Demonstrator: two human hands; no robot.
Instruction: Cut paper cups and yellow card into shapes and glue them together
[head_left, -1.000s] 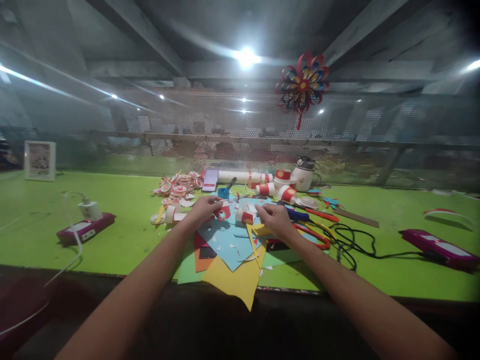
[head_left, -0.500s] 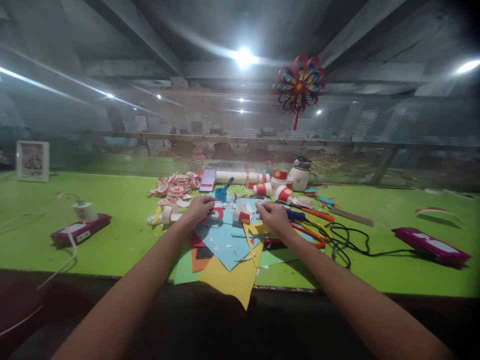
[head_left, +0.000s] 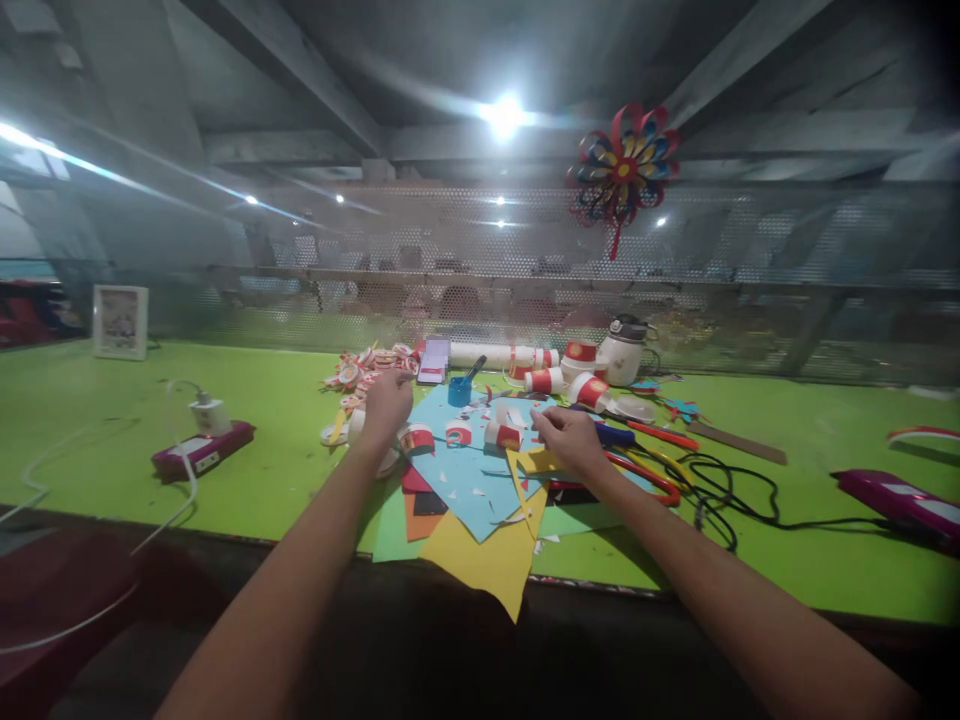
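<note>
Paper-cup piece [head_left: 458, 433] lies free; the left hand [head_left: 389, 405] has moved toward the desk's [head_left: 274, 388] far edge. Are its fingers, or the right hand's [head_left: 570, 436], pinching? I can't tell.

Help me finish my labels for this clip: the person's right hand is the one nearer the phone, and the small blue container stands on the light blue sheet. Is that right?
Not quite: the left hand, not the right hand, is nearer the phone, as the head view shows. The small blue container does stand on the light blue sheet.
</note>
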